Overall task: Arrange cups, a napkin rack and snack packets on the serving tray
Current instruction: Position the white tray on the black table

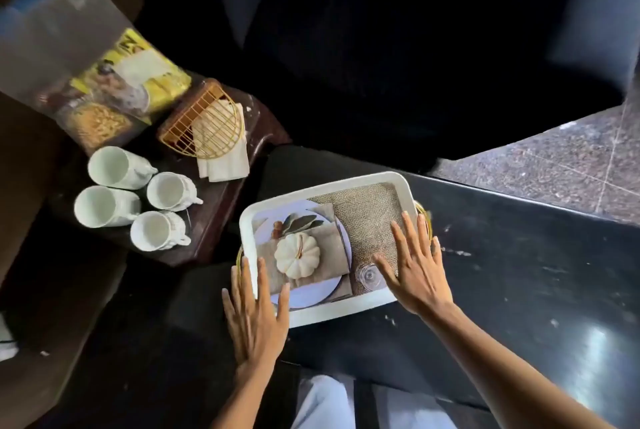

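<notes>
Apparently the arranging proper has not begun: the serving tray (332,182) lies on the dark table (519,272) and carries none of the things yet; its floor shows only what looks like a printed picture of a pale pumpkin (297,253) on burlap. The left hand (254,314) lies over the near left corner and the right hand (415,269) over the right end, fingers straight and spread wide, holding nothing. Whether they press the tray or hover just above it I cannot tell. I judge this to be the squaring of the tray before loading.

Four white cups (166,191) stand on the small side table (214,220) well to the left, the gold wire napkin rack (207,123) just beyond them, and the snack packets (138,72) behind in a clear bag (52,30). Next, one hand must reach left and close round a cup.

A yellow packet bears large dark lettering; one letter looks like N, the rest is too blurred to read
</notes>
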Demonstrator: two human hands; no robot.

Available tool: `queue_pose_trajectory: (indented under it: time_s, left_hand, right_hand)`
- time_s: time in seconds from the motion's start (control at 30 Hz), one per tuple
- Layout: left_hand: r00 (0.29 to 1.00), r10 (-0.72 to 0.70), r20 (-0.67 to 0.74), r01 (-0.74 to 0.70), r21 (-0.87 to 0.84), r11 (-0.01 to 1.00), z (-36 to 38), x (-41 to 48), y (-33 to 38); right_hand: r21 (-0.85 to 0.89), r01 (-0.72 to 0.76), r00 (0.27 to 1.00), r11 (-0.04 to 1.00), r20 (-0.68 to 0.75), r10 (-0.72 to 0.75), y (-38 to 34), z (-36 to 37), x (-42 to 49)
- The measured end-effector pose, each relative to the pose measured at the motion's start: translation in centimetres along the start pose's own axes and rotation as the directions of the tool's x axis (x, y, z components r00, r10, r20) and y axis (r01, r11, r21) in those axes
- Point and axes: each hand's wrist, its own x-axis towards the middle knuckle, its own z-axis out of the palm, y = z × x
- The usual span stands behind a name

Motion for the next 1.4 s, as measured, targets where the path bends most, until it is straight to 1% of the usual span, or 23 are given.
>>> queue_pose_trajectory:
  time_s: [0.07,0.1,0.2,0.27,0.33,0.4,0.5,0.6,0.67,0.8,0.9,1.1,1.2,1.4]
  left_hand:
    - [1.000,-0.029,0.008,0.030,-0.090,0.996,0.2,1.1,-0.3]
    - [0.998,-0.054,-0.020,0.051,-0.144,0.988,0.3,1.6,-0.4]
    - [0.982,-0.190,-0.003,0.178,-0.336,0.925,0.4,2.9,-0.1]
    - [0.964,-0.267,0.009,0.250,-0.388,0.887,0.2,3.7,0.3]
    - [0.932,-0.361,0.040,0.342,-0.429,0.836,0.0,4.5,0.3]
    - [0.881,-0.467,0.073,0.437,-0.500,0.747,-0.4,5.1,0.4]
    - [0.783,-0.606,0.138,0.564,-0.568,0.599,-1.2,6.2,0.4]
    - [0.732,-0.651,0.199,0.616,-0.600,0.510,-1.5,6.7,-0.1]
    - [0.732,-0.646,0.217,0.618,-0.612,0.494,-1.7,6.7,-0.2]
    - [0.793,-0.581,0.185,0.558,-0.605,0.568,-2.4,5.8,0.5]
    - [0.829,-0.533,0.171,0.512,-0.617,0.598,-2.6,4.8,2.0]
    - [0.881,-0.431,0.195,0.447,-0.641,0.624,-2.1,2.6,8.9]
    - [0.908,-0.351,0.228,0.411,-0.649,0.641,-1.2,1.5,13.0]
    - [0.917,-0.273,0.291,0.398,-0.626,0.670,1.0,0.2,18.5]
  right_hand:
    - [0.005,-0.020,1.000,1.000,0.008,0.020,0.4,0.0,1.0]
    - [0.015,-0.028,1.000,1.000,-0.010,0.028,0.8,0.0,1.5]
    - [0.099,-0.082,0.993,0.992,-0.080,0.090,2.1,-0.7,3.1]
    - [0.182,-0.154,0.981,0.971,-0.087,0.172,2.9,-1.3,4.0]
    - [0.261,-0.242,0.967,0.934,-0.012,0.254,3.6,-1.6,4.8]
    - [0.307,-0.274,0.961,0.911,0.045,0.274,3.9,-1.8,5.3]
    - [0.344,-0.242,0.968,0.907,0.025,0.249,3.8,-2.1,5.7]
    - [0.417,-0.297,0.948,0.859,0.021,0.318,4.1,-2.0,5.9]
    - [0.456,-0.346,0.931,0.820,0.057,0.361,4.8,-1.5,6.1]
    - [0.455,-0.399,0.905,0.796,0.058,0.421,6.6,-1.0,5.1]
    - [0.475,-0.419,0.886,0.774,0.025,0.464,8.7,-1.3,2.8]
    - [0.527,-0.456,0.826,0.717,-0.047,0.561,15.8,-2.4,-3.4]
    - [0.529,-0.516,0.782,0.674,-0.028,0.622,20.1,-2.4,-6.5]
    - [0.524,-0.566,0.749,0.636,0.005,0.662,26.2,-2.3,-10.6]
